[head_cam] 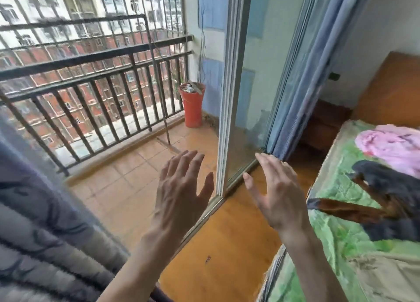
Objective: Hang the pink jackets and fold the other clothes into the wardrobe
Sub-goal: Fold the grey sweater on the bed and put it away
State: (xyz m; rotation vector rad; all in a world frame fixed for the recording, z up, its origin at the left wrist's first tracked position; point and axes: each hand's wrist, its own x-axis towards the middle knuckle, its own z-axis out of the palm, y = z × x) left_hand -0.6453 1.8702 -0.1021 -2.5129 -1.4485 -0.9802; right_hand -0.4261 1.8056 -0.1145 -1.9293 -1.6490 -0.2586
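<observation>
Right of both hands' spread fingers (264, 163), pink jacket (391, 147) on bed (341, 245)

Both bare forearms reach forward, the left hand (179, 194) and right hand (278, 197) raised with fingers spread (backs toward the camera), holding nothing.

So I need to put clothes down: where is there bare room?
The bed near the right hand is bare; its far end is crowded by pink cloth and dark cloth. Floor between both hands is bare.
</observation>
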